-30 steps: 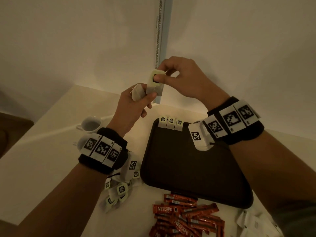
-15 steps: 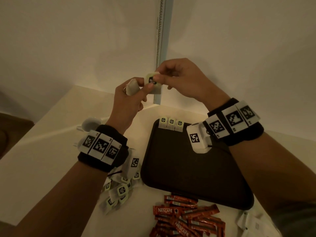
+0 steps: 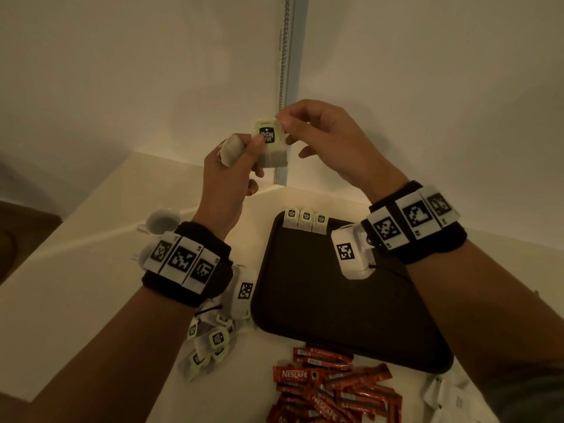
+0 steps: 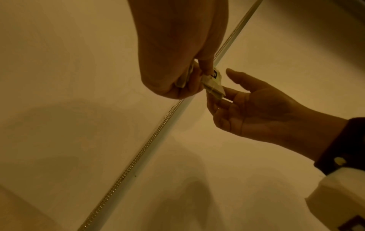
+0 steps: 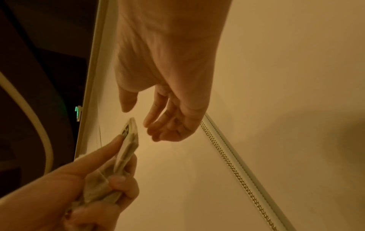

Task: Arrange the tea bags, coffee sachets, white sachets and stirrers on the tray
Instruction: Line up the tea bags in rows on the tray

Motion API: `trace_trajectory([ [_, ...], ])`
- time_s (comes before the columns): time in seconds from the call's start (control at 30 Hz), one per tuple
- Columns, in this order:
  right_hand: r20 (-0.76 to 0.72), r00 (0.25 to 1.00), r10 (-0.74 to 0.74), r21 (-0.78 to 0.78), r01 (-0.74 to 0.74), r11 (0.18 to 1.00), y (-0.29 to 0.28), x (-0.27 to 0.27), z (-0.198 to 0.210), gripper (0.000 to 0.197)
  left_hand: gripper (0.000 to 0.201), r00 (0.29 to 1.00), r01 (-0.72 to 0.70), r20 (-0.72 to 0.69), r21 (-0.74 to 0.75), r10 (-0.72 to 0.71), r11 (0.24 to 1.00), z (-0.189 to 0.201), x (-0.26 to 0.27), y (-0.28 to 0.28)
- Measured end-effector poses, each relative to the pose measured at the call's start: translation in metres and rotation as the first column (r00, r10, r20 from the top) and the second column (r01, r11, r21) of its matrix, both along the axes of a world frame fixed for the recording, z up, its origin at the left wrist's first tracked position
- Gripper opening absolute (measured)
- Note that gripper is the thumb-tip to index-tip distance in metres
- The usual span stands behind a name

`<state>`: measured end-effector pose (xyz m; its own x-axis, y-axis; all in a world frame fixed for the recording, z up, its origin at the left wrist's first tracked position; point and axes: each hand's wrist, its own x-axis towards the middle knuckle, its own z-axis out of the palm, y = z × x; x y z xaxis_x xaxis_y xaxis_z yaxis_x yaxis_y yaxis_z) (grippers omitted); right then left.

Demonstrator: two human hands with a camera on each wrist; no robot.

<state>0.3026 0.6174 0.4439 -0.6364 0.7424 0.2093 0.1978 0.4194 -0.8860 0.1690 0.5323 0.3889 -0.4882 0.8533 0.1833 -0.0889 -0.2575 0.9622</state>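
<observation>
Left hand (image 3: 232,166) grip: thumb and fingers pinch a tea bag (image 3: 270,145) by its body, tag facing the head camera, with a second tea bag (image 3: 229,151) bunched deeper in the same fist. Right hand (image 3: 323,138) grip: head view suggests fingertips at the tag's top right corner; the right wrist view shows fingers loosely spread and just apart from it, so I read it as not pinching. Both hands are raised in the upper centre of the frame, well above the tray (image 3: 351,315).

Risks as I judge them:
- Two bags in one fist: strings may tangle, so pulling one may drag the other out and drop it on the worktop (image 3: 76,285).
- Paper bag under thumb pressure could crease or tear.
- Placing next to the row of three tea bags (image 3: 305,219) at the tray's top edge could knock them askew.

Loose tea bags (image 3: 210,343) lie left of the tray, coffee sachets (image 3: 329,389) below it, white sachets (image 3: 442,398) at lower right. Stirrers: none visible.
</observation>
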Motion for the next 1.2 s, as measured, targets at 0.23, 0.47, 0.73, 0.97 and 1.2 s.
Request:
trace_trajectory([
  [0.23,-0.011,1.0,0.02,-0.066,-0.02,0.998,0.002,0.003,-0.001,0.007,0.017,0.998,0.021,0.054,-0.007,-0.021,1.0,0.001,0.0,-0.001],
  [0.47,-0.054,0.998,0.029,-0.046,-0.031,0.998,-0.002,0.004,-0.004,0.043,0.012,0.984,-0.167,-0.059,0.042,0.169,0.985,-0.003,-0.001,0.002],
  [0.73,-0.065,0.997,-0.036,0.086,0.042,0.995,0.001,0.001,-0.008,0.04,0.012,0.974,-0.175,-0.126,0.096,0.186,0.98,-0.005,0.001,0.004],
  [0.97,-0.078,0.996,-0.046,0.159,0.058,0.986,0.005,-0.001,-0.01,0.04,0.01,0.974,-0.154,-0.143,0.137,0.173,0.979,-0.006,0.001,0.005],
  [1.2,0.018,1.0,-0.025,0.263,0.02,0.965,0.01,-0.004,-0.01,0.025,0.015,0.978,-0.1,-0.172,0.093,0.115,0.991,-0.007,0.0,0.007],
])
